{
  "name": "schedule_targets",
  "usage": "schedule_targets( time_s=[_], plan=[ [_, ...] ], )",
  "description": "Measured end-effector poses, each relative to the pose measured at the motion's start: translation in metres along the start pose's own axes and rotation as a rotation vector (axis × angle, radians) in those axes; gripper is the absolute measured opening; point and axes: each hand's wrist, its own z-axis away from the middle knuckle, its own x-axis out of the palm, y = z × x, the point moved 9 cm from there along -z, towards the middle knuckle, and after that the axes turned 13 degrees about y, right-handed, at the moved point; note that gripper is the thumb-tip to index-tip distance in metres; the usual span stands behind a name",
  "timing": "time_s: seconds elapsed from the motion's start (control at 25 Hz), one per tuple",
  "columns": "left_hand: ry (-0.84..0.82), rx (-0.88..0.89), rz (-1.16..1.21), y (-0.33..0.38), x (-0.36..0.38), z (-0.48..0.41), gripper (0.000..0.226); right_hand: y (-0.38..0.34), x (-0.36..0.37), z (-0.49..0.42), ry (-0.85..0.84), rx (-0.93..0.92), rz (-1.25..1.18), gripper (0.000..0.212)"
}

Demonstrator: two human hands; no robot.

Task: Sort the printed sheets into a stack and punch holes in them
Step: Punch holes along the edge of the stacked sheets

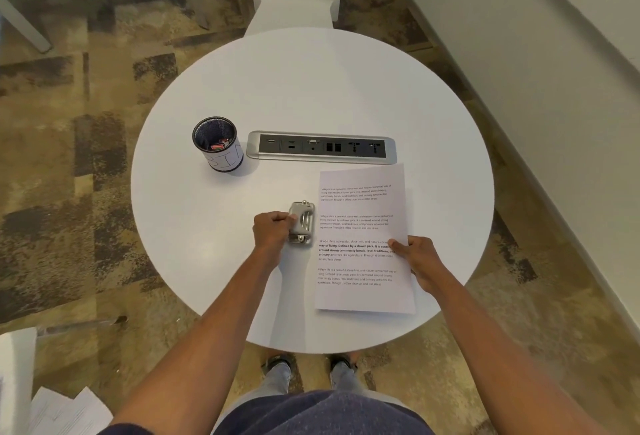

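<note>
Head view, looking steeply down: both bare forearms reach forward from the bottom edge over a round white worktop (214, 261). The left arm runs up and slightly rightward, wrist nearly straight, and the left hand (272, 230) is curled closed around the left side of a silver hole punch (302, 223), fingers wrapped onto its body. The punch sits on the worktop just beside the left long edge of the printed sheets (363, 237), about halfway along that edge; whether the paper is actually inside its slot cannot be told.

The right arm comes in from the lower right, angled up and leftward. The right hand (417, 256) lies at the right edge of the sheets, thumb pressed flat on top of the page and fingers loosely bent along the edge, pinning the paper rather than lifting it. The sheets lie flat on the right half of the worktop, text facing up.

Behind them a recessed power socket strip (321, 149) sits in the middle of the worktop, and a black mesh cup (217, 143) stands to its left. Loose papers (65, 414) lie on the patterned floor at lower left.
</note>
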Motion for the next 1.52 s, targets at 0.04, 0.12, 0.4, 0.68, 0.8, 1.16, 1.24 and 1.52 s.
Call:
schedule_targets(
  time_s=[0.04, 0.12, 0.4, 0.68, 0.8, 1.16, 1.24, 1.52],
  plan=[
    [-0.001, 0.002, -0.004, 0.001, 0.002, 0.003, 0.005, 0.0, 0.0, 0.001, 0.0, 0.002, 0.001, 0.024],
    [0.0, 0.023, -0.026, 0.003, 0.005, 0.007, 0.003, 0.002, 0.001, 0.001, -0.001, 0.009, 0.002, 0.024],
    [-0.016, 0.108, -0.084, 0.008, -0.001, 0.008, 0.018, 0.005, 0.01, -0.002, -0.001, 0.015, 0.042, 0.024],
    [-0.093, 0.264, -0.248, 0.024, 0.008, 0.01, 0.019, 0.002, 0.016, -0.005, 0.005, -0.002, 0.088, 0.021],
    [-0.104, 0.281, -0.263, 0.026, 0.011, 0.008, 0.017, 0.0, 0.019, -0.006, 0.008, -0.002, 0.073, 0.017],
    [-0.139, 0.252, -0.264, 0.025, 0.013, 0.004, 0.024, 0.003, 0.035, -0.003, 0.011, 0.015, 0.061, 0.029],
    [-0.134, 0.252, -0.273, 0.025, 0.012, 0.003, 0.028, 0.004, 0.036, -0.003, 0.02, 0.023, 0.07, 0.033],
    [-0.151, 0.242, -0.288, 0.028, 0.012, 0.003, 0.029, -0.003, 0.035, -0.009, 0.026, 0.01, 0.054, 0.012]
  ],
)
